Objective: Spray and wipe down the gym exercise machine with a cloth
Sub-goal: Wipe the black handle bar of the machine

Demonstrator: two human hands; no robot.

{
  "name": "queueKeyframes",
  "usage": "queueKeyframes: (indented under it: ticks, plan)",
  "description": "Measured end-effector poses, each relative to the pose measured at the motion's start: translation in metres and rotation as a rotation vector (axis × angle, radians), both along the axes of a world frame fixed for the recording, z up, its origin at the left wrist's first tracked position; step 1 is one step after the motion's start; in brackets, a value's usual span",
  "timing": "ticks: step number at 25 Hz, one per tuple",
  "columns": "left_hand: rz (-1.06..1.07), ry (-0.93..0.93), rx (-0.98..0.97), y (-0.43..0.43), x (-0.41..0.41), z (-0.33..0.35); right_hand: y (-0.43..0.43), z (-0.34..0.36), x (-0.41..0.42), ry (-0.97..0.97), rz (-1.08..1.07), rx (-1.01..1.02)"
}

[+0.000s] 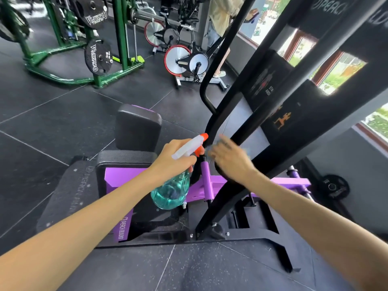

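**Cloth** (211, 148): pale blue, soft and light, and it will fold to any shape. It lies under my right hand (231, 162), against the black post (228, 198) of the machine. Motion blur hides whether my fingers curl round it or press it flat. I judge a flat palm suits the broad faces, and a wrap-around hold suits the post.

**Bottle** (170, 192): clear teal plastic, part full, so it has moderate weight and is bottom-heavy. It is likely slick if wet. My left hand (172, 159) grips the neck under the white head, one finger at the orange trigger. The nozzle points at the post, just beside the cloth. The neck is the right hold.

**Machine**: rigid painted steel and fixed, so it takes firm pressure. The purple frame (220, 185) sits low. The black pads (136, 127) are to my left, vinyl-looking and slightly yielding.

**Beyond**: weight plate (333, 186) at the right, spin bikes (189, 61) and a green rack (119, 43) further off. Another person (218, 17) stands by the window.
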State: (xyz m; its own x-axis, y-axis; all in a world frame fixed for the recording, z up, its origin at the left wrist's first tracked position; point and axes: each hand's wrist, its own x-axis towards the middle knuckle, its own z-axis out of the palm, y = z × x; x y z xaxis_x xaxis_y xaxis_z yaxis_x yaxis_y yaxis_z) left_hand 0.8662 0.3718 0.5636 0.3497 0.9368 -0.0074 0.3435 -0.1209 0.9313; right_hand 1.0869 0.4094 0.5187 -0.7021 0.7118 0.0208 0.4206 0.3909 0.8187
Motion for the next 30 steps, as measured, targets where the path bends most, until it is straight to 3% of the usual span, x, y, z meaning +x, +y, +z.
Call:
queueKeyframes:
  ticks: [2, 5, 7, 10, 12, 15, 19, 23, 25, 28, 30]
  plan:
    - [0.005, 0.032, 0.022, 0.0, 0.005, 0.013, 0.003, 0.068, 0.025, 0.348, 0.017, 0.258]
    - [0.026, -0.006, 0.064, -0.002, 0.018, 0.041, 0.001, 0.161, 0.074, 0.522, 0.071, 0.49]
    - [0.029, -0.054, 0.08, -0.004, 0.03, 0.064, 0.001, 0.177, 0.077, 0.581, 0.101, 0.484]
    - [0.036, -0.035, 0.14, -0.007, 0.055, 0.105, 0.006, 0.186, 0.077, 0.364, 0.269, 0.228]
    - [0.064, -0.032, 0.182, -0.009, 0.069, 0.134, 0.009, 0.238, 0.088, 0.336, 0.231, 0.307]
    - [0.091, -0.092, 0.21, -0.009, 0.086, 0.172, 0.007, 0.305, 0.112, 0.623, 0.166, 0.528]
    - [0.003, -0.134, 0.227, -0.011, 0.111, 0.215, 0.007, 0.306, 0.119, 0.436, 0.339, 0.355]
    - [-0.062, -0.038, 0.276, -0.011, 0.127, 0.25, -0.006, 0.367, 0.156, 0.854, 0.18, 0.577]
    - [-0.057, -0.038, 0.267, -0.013, 0.134, 0.258, -0.012, 0.382, 0.16, 0.961, 0.198, 0.544]
    - [-0.019, -0.044, 0.268, -0.015, 0.141, 0.262, -0.015, 0.376, 0.144, 0.816, 0.399, 0.459]
    - [0.014, -0.062, 0.281, -0.014, 0.139, 0.264, -0.012, 0.342, 0.129, 0.576, 0.355, 0.352]
